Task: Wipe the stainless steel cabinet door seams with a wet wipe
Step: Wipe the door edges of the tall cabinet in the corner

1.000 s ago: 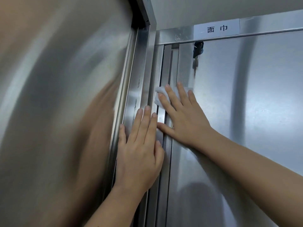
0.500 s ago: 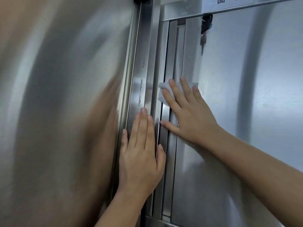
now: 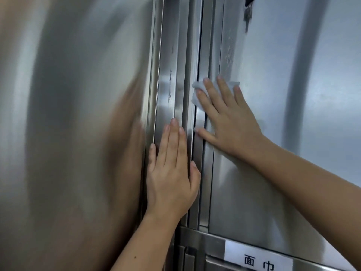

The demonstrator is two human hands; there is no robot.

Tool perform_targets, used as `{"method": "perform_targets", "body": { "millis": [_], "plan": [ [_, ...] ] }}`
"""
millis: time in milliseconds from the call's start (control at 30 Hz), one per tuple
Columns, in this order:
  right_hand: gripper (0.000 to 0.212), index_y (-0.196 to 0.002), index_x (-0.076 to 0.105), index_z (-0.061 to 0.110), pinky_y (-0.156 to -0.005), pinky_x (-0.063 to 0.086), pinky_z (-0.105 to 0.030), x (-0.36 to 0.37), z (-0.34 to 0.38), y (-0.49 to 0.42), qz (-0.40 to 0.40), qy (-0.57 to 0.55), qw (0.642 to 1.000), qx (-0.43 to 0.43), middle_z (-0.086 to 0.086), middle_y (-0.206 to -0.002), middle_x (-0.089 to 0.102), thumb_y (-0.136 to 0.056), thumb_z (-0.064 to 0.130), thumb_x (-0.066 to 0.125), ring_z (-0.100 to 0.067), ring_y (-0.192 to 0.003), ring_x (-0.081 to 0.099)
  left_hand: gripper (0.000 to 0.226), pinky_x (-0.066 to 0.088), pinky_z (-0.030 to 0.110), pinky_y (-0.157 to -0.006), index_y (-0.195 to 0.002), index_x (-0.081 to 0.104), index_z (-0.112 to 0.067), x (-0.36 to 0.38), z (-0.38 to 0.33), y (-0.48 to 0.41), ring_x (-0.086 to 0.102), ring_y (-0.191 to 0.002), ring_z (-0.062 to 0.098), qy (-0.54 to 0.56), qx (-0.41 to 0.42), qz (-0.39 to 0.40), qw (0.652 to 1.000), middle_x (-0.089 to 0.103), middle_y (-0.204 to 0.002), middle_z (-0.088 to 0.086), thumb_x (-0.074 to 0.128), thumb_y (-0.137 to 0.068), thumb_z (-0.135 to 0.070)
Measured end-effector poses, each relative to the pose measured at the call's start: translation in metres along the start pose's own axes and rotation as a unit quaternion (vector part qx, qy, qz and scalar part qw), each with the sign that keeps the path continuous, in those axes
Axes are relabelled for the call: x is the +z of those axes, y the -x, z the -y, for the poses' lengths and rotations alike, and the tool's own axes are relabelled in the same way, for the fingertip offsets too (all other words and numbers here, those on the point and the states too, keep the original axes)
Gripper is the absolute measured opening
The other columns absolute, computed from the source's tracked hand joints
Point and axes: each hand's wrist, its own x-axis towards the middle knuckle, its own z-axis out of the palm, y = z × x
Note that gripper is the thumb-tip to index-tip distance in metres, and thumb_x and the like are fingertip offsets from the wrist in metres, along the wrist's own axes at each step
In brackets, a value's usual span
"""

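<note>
My right hand (image 3: 228, 118) lies flat with straight fingers on a white wet wipe (image 3: 196, 94), pressing it against the vertical seam (image 3: 201, 55) at the left edge of the stainless steel cabinet door (image 3: 283, 114). Most of the wipe is hidden under the fingers. My left hand (image 3: 171, 173) rests flat with straight fingers on the steel frame strip (image 3: 168, 75) left of the seam, lower than the right hand.
A large steel panel (image 3: 68, 114) fills the left and reflects my arm. A key (image 3: 248, 8) hangs in the door's lock at the top. Below the door runs a crossbar with a white label (image 3: 257, 259) and another door beneath it.
The view has tilted downward: the lock moved to the top edge and the lower crossbar with its label came into view. Both hands have travelled down the seam, the right one with the wipe.
</note>
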Motion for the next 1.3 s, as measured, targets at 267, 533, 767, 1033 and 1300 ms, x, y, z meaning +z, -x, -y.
{"method": "perform_targets", "body": {
  "millis": [267,533,767,1033,1300],
  "plan": [
    [0.081,-0.149,0.006,0.011,-0.114,0.004,-0.047,0.012,0.018,0.046,0.038,0.008,0.997,-0.061,-0.008,-0.156,-0.003,-0.086,0.060,0.019,-0.031,-0.144,-0.003,0.062,0.015,0.042,-0.111,-0.141,0.029,0.001,-0.003,-0.004,0.010,0.019,-0.140,0.024,-0.001,-0.018,0.015,1.000,0.020,-0.150,0.015,0.039,-0.084,-0.020],
    [0.081,-0.149,0.006,0.012,-0.113,0.003,-0.050,0.011,0.020,0.031,0.018,0.010,0.999,-0.039,-0.010,-0.157,-0.004,-0.090,0.061,0.027,-0.034,-0.143,-0.005,0.065,0.012,0.044,-0.112,-0.143,0.024,-0.001,-0.003,0.001,0.034,0.013,-0.141,0.021,-0.005,-0.013,0.039,0.999,0.016,-0.152,0.012,0.038,-0.082,-0.020],
    [0.083,-0.147,0.003,0.015,-0.112,0.017,-0.048,0.028,0.052,0.096,0.067,0.073,0.990,-0.101,-0.010,-0.155,0.003,-0.087,0.067,0.026,-0.031,-0.142,0.007,0.064,0.016,0.050,-0.108,-0.143,0.020,-0.002,-0.008,0.002,0.056,0.013,-0.140,0.021,0.023,-0.041,0.068,0.997,0.016,-0.151,0.012,0.036,-0.083,-0.019],
    [0.083,-0.148,-0.007,0.011,-0.113,0.004,-0.050,0.020,0.044,0.064,0.046,0.035,0.998,-0.039,-0.011,-0.155,-0.013,-0.089,0.063,0.019,-0.033,-0.142,-0.008,0.066,0.014,0.047,-0.108,-0.144,0.019,-0.002,-0.014,0.003,0.065,0.012,-0.142,0.022,-0.002,-0.035,0.095,0.995,0.013,-0.152,0.012,0.038,-0.082,-0.018],
    [0.084,-0.147,0.005,0.020,-0.113,0.019,-0.043,0.041,0.085,0.136,0.086,0.095,0.986,-0.105,-0.006,-0.153,0.000,-0.084,0.073,0.025,-0.028,-0.140,0.001,0.065,0.011,0.049,-0.109,-0.143,0.020,0.000,-0.023,0.003,0.080,0.013,-0.140,0.026,-0.020,-0.021,0.137,0.990,0.013,-0.151,0.016,0.035,-0.083,-0.021]
  ]
}}
